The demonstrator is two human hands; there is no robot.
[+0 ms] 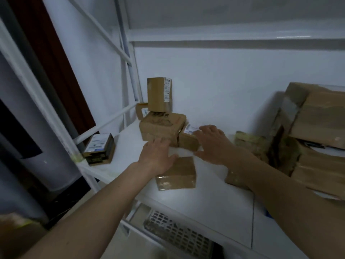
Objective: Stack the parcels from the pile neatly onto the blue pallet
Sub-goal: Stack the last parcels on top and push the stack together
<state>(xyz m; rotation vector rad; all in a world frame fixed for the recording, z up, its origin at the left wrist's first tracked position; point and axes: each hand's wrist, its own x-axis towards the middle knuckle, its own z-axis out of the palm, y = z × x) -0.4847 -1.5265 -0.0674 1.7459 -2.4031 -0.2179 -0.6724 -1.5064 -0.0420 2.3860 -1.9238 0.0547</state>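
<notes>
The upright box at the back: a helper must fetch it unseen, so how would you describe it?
On the white shelf, look to the back corner by the metal frame. There a stack of brown parcels rises; the upright box tops it, the only one standing on end, with a label on its right side.

- The top rear of the brown parcel (179,172) is covered by the left hand (156,156).
- A small parcel (236,179) is largely hidden behind the right forearm.
- The large boxes (317,116) are cut off by the right edge.
- Label print on the upright box (158,94) is blurred beyond reading.
</notes>
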